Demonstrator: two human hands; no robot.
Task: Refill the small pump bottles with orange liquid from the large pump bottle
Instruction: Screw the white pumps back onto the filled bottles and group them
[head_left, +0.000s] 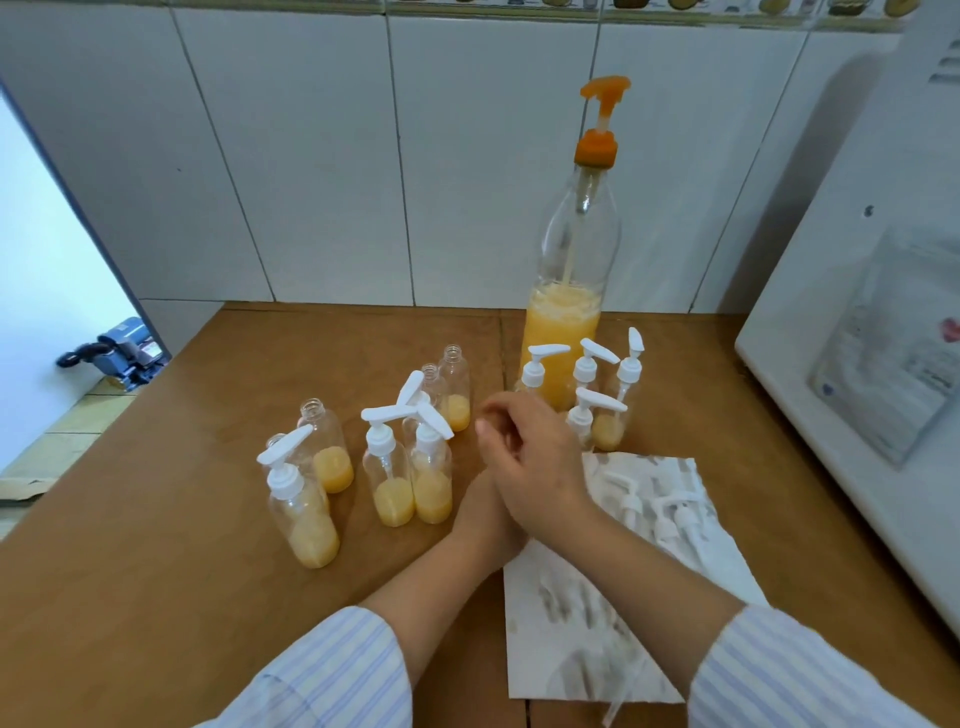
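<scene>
The large pump bottle (566, 249) with an orange pump head stands at the back of the table, about a third full of orange liquid. Several small clear bottles (389, 478) hold a little orange liquid each. Some carry white pumps, and others, like one open bottle (454, 384), are uncapped. Another capped group (592, 415) stands in front of the large bottle. My right hand (540, 457) lies across my left hand (480, 514) at table centre, its fingers loosely curled, with no bottle or pump in it. The left hand's fingers are mostly hidden.
A paper towel (571, 597) lies at the front right with several loose white pumps (649, 499) on it. A white appliance (857, 312) bounds the right side. The tiled wall is close behind. The table's left edge drops to the floor, where a blue device (119, 353) sits.
</scene>
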